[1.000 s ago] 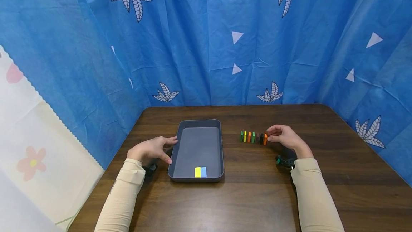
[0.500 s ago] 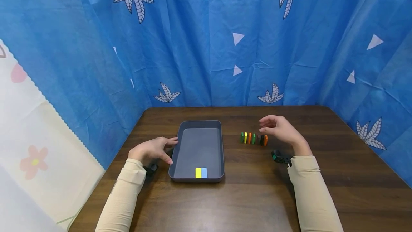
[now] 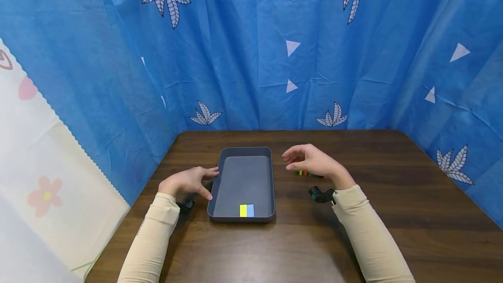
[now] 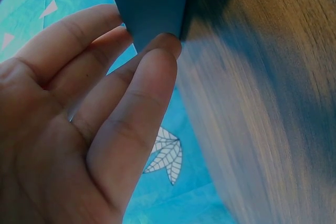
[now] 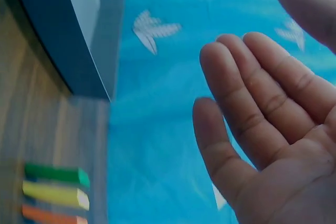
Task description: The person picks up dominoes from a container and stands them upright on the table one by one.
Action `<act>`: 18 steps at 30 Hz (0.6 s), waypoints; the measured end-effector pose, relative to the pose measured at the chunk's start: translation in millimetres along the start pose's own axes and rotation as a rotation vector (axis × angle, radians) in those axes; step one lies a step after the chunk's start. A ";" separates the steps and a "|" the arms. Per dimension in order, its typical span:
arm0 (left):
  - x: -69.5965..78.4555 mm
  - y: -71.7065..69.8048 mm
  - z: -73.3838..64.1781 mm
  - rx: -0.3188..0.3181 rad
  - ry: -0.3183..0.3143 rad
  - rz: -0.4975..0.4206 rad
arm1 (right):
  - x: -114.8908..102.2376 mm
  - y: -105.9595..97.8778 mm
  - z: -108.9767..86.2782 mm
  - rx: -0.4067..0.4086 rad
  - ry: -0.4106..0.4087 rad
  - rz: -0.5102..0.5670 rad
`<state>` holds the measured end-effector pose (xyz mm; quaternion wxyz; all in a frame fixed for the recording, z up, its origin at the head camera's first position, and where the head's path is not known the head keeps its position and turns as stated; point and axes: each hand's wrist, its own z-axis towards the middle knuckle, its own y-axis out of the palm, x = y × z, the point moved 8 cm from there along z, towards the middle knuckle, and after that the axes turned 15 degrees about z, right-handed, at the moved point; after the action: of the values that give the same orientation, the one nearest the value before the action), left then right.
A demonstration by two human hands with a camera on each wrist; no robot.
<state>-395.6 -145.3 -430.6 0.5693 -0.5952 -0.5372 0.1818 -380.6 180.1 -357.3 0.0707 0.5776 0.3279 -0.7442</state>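
A dark grey tray [image 3: 273, 182] lies left of the table's middle, with a yellow block [image 3: 243, 211] and a blue block [image 3: 250, 211] side by side at its near end. My left hand [image 3: 190, 181] rests fingertips and thumb at the tray's left rim, fingers loosely extended. My right hand [image 3: 314, 160] hovers between the tray and a row of small standing domino-like blocks [image 3: 300, 172], mostly covering them in the head view. Nothing is in its spread fingers. The right wrist view shows a green block [image 5: 56, 174], a yellow one [image 5: 55, 194] and an orange one [image 5: 52, 215] from that row.
The brown wooden table [image 3: 251, 252] reaches back to a blue curtain [image 3: 251, 56] with white leaf prints. A pale flowered cloth [image 3: 43, 178] hangs at the left. Dark wrist devices sit under both of my wrists.
My right hand has risen from the orange block at the row's right end and moved left over the row towards the tray, carrying nothing. My left hand has stayed at the tray's rim.
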 end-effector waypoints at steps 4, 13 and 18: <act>0.4 -0.6 0.0 0.002 0.010 0.013 | -3.8 26.5 12.2 -0.100 0.011 0.014; 0.3 -1.4 0.4 0.010 -0.002 0.005 | -0.1 82.3 30.1 -0.317 0.027 0.027; 0.0 -0.7 0.5 0.013 -0.003 0.022 | 13.0 105.5 33.8 -0.376 0.055 0.002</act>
<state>-396.3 -145.1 -430.1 0.5703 -0.5972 -0.5301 0.1926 -361.3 82.7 -408.1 0.1691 0.5747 0.4622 -0.6538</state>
